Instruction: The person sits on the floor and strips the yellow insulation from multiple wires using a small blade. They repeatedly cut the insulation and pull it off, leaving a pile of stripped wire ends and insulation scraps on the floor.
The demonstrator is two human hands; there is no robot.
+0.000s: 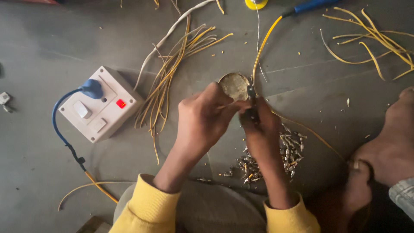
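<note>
To my left on the grey floor (51, 181) sits a white square switch box (100, 103), tilted like a diamond, with a small glowing red rectangle on its face, a white rocker switch beside that and a blue plug (91, 88) pushed into its upper corner; a blue cord runs from the plug down toward my knee and turns yellow. My left hand (202, 116) is curled shut, its fingertips pinching a thin yellow wire (226, 106) whose tip reaches toward my other hand. My right hand (258, 125) is closed around a dark, slim tool (252, 97) that stands upright at the edge of a small round tin (234, 85). The tin lies on the floor just above my knuckles, shallow, metal-rimmed, filled with a pale, crusty tan paste. A yellow cable (264, 43) arcs from the tool up to a blue handle (308, 6) at the top edge. Just beneath my right wrist lies a heap of small silvery metal connectors (286, 151). A loose bundle of cut yellow wires (174, 73) fans out between the switch box and the tin, and more yellow strands (371, 36) are scattered at the upper right. Another person's bare foot (388, 146) rests at the right edge.
</note>
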